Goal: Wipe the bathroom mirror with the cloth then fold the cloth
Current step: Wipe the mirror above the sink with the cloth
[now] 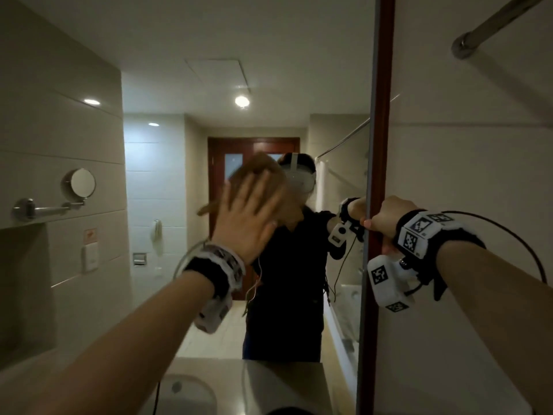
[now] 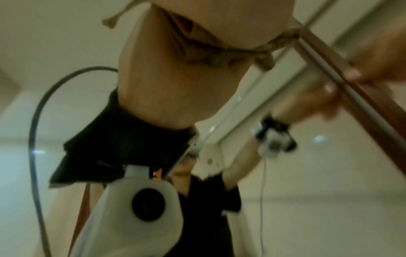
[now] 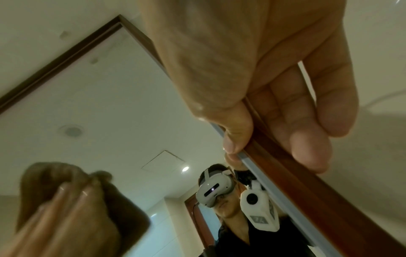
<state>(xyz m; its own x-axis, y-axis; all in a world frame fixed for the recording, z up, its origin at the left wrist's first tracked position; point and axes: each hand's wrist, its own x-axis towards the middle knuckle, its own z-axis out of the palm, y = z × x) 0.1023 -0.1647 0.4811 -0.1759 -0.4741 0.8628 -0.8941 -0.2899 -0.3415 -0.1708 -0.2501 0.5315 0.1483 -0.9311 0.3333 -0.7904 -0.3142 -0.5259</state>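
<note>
The bathroom mirror (image 1: pixel 179 139) fills the wall ahead, with a dark wooden frame (image 1: pixel 384 85) down its right edge. My left hand (image 1: pixel 250 211) lies flat with fingers spread and presses a brown cloth (image 1: pixel 269 172) against the glass at head height. The cloth (image 2: pixel 222 55) bunches under the palm in the left wrist view. My right hand (image 1: pixel 380 218) grips the frame, thumb on the glass side and fingers curled behind the wood. The right wrist view shows that grip (image 3: pixel 263 113) on the frame (image 3: pixel 303 187), and the cloth (image 3: pixel 72 191) at lower left.
A sink basin (image 1: pixel 187 393) and counter lie below the mirror. A metal rail (image 1: pixel 493 22) juts from the tiled wall at upper right. At the left is a round mirror on an arm (image 1: pixel 79 184). The glass reflects a person in a headset.
</note>
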